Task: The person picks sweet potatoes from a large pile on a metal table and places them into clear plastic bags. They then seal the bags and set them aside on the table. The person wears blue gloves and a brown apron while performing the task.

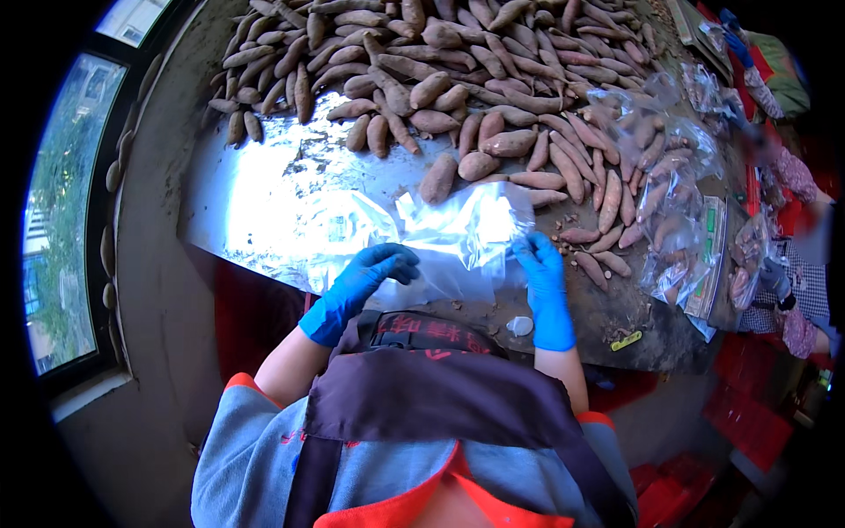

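My left hand (pixel 370 280), in a blue glove, is over the near edge of clear plastic bags (pixel 455 231) lying on the table. Its fingers are bent, and whether they grip any film is unclear. My right hand (pixel 544 280), gloved the same way, pinches the right edge of the plastic between thumb and fingers. Just beyond the film lies a thick sweet potato (pixel 438 179). A large heap of sweet potatoes (pixel 429 59) covers the far part of the table (pixel 264 178), whose metal top glares on the left.
Filled clear bags of sweet potatoes (pixel 667 198) stand at the right beside a scale (pixel 706 257). A yellow-handled tool (pixel 626 341) and a whitish disc (pixel 520 325) lie near the front edge. Co-workers' gloved hands (pixel 774 277) show at far right. A window (pixel 66 211) is at left.
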{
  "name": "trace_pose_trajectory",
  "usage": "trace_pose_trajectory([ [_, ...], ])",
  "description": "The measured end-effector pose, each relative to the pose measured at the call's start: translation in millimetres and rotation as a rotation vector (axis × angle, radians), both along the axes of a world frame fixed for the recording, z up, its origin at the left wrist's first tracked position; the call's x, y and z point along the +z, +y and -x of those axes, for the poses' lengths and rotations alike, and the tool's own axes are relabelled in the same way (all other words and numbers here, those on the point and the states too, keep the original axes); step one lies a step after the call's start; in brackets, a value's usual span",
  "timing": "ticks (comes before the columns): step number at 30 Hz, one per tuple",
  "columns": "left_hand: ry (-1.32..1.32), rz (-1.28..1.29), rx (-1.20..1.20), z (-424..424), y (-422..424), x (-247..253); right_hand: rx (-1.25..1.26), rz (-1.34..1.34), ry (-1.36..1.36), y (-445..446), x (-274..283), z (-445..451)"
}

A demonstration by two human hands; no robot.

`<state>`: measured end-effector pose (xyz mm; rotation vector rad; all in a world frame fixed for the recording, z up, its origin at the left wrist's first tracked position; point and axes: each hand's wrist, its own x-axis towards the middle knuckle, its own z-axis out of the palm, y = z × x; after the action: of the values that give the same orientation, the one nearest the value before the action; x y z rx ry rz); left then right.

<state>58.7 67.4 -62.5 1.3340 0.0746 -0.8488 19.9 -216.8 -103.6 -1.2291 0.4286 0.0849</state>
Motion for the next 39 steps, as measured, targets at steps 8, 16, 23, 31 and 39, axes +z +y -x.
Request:
trace_pose_trajectory([
  [8, -0.211, -0.051, -0.100, -2.1, -15.4, 13.6, 0.367, 0.174, 0.000, 100.8, 19.2, -2.6],
  [16, 0.053, 0.277, 0.649, -24.5, 117.2, -17.2, -0.092, -0.183, 0.175, 98.9, 21.2, -18.5],
  [23, 0.120, 0.524, 0.787, -25.0, 152.4, -14.4, 0.027, 1.251, -0.518, 110.3, 62.9, -47.3],
  [31, 0.005, 0.442, 0.389, -15.3, 98.7, 47.5, 0.744, 1.774, -0.576, 230.7, -103.9, -46.0],
  [39, -0.046, 1.116, 0.330, -15.2, 71.7, 117.7, 0.546, 0.639, -0.222, 173.4, -48.8, -70.5],
])
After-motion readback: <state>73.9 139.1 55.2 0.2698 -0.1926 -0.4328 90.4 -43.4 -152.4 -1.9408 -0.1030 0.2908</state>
